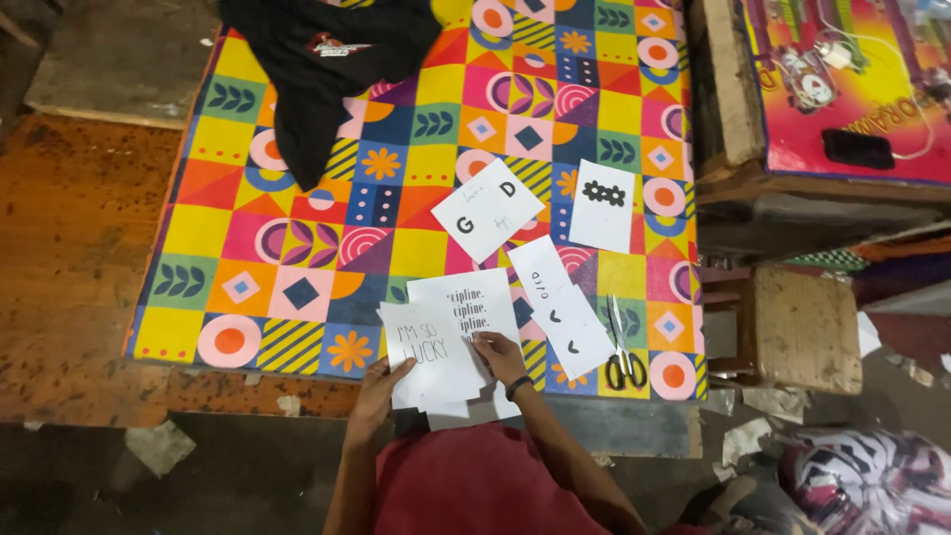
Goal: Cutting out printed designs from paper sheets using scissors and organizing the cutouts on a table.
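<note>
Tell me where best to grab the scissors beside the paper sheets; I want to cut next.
Take the scissors by the black loop handles, which lie at the near edge of the patterned cloth, nearest the right hand. Probably come from the near side, since the blades point away and the scissors lie flat.

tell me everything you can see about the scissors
The scissors lie flat near the front right corner of the colourful patterned mat, blades shut and pointing away from the person, black looped handles nearest them. The blades look like metal. They sit just right of a white paper sheet; neither hand touches them.
</note>
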